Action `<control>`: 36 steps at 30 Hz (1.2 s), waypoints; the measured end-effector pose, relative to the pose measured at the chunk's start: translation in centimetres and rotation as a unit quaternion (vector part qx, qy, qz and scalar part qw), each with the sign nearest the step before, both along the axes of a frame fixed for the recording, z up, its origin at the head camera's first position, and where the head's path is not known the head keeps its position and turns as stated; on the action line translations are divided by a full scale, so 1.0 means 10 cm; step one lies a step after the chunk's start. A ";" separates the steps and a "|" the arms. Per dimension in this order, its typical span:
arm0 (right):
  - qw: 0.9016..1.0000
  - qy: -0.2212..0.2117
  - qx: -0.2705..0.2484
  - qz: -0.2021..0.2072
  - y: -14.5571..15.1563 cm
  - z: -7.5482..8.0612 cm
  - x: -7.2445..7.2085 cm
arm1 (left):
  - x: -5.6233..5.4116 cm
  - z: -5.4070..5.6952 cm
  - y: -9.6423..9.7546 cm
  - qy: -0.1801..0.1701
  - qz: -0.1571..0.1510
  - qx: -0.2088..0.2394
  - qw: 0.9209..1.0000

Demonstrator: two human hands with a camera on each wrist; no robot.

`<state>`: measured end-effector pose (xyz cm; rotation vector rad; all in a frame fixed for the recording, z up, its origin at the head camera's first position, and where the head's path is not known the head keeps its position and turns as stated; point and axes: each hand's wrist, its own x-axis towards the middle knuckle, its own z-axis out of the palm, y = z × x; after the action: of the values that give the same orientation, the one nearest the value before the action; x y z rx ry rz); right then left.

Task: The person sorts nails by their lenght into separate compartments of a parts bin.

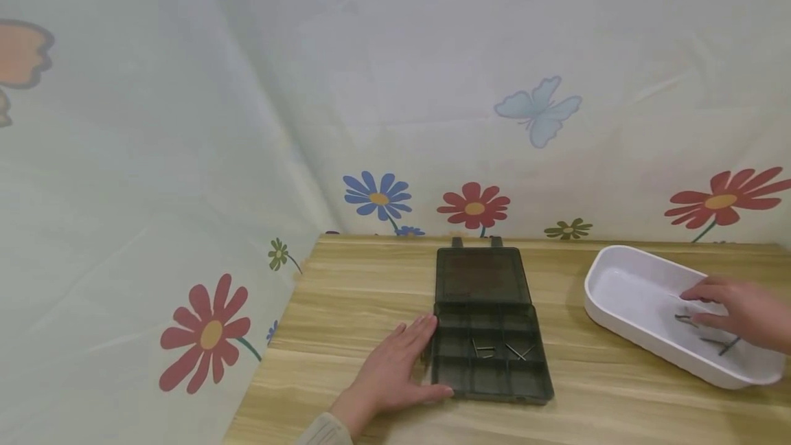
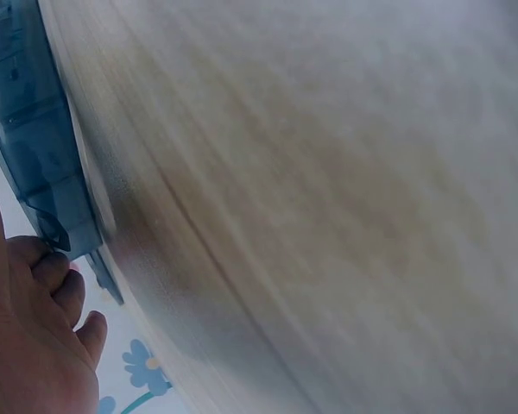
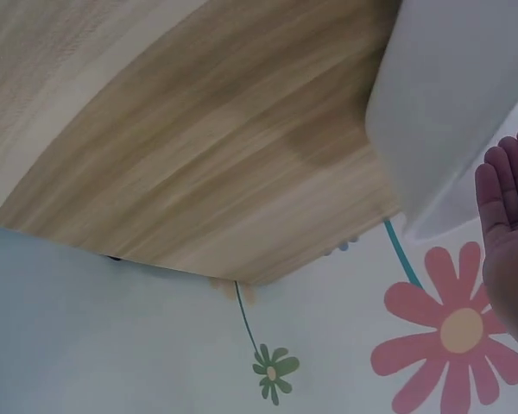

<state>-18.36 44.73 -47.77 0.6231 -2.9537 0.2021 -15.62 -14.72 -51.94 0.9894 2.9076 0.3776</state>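
The dark compartment box point(image 1: 448, 380) lies open on the counter point(image 1: 346, 280), thin metal pieces point(image 1: 520, 352) in two compartments; the left grip point(image 1: 392, 369) rests flat-fingered at its edge, and light, steady pressure should suffice; the right grip point(image 1: 741, 307) is open inside the white tray point(image 1: 624, 287), beside loose slivers point(image 1: 729, 347); pinching one mid-length with fingertips probably works best.

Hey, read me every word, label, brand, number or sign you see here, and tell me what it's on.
No text is readable in any view.
Dark box: a faint reddish mark near the lower left of its open lid, perhaps lettering, too small and blurred to read.
White tray: no lettering visible.
Wall sheet: printed pictures such as flowers and a butterfly, no words visible.
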 end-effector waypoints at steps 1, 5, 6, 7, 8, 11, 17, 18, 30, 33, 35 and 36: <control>1.000 0.002 0.002 -0.001 0.00 -0.01 0.00 | 0.00 0.00 0.00 -0.002 0.000 0.000 1.000; 1.000 0.012 0.003 0.003 0.04 -0.07 -0.01 | 0.00 -0.01 -0.01 -0.001 -0.001 0.001 1.000; 1.000 0.018 0.003 0.006 0.05 -0.09 -0.01 | -0.01 -0.01 -0.01 0.001 -0.003 0.001 1.000; 1.000 0.029 0.005 0.010 0.06 -0.11 -0.01 | -0.01 -0.01 0.00 0.006 -0.005 0.003 1.000; 0.999 0.038 0.006 0.016 0.07 -0.13 -0.01 | -0.01 -0.01 0.00 0.009 -0.007 0.004 1.000; 0.998 0.050 0.008 0.025 0.11 -0.18 -0.01 | -0.02 0.00 0.01 0.014 -0.010 0.003 1.000; 1.000 -0.009 0.008 0.003 0.17 -0.25 -0.03 | -0.02 0.01 0.02 0.005 -0.007 -0.003 1.000; 1.000 -0.006 0.008 0.005 0.17 -0.27 -0.03 | -0.02 0.01 0.02 0.004 -0.007 -0.003 1.000; 0.999 0.045 0.002 0.022 0.20 -0.37 -0.05 | -0.01 0.01 0.02 -0.009 -0.002 0.001 1.000; 1.000 0.020 0.008 0.008 0.18 -0.32 -0.07 | -0.01 0.02 0.02 -0.006 -0.002 0.001 1.000; 1.000 0.004 0.008 0.006 0.18 -0.29 -0.08 | -0.01 0.03 0.01 -0.005 -0.001 0.002 1.000; 1.000 -0.005 0.009 0.005 0.18 -0.27 -0.08 | -0.01 0.03 0.01 -0.004 -0.001 0.002 1.000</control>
<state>-19.19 46.49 -50.48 0.6400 -2.9659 0.1794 -15.71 -14.59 -51.66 0.9899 2.8986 0.3857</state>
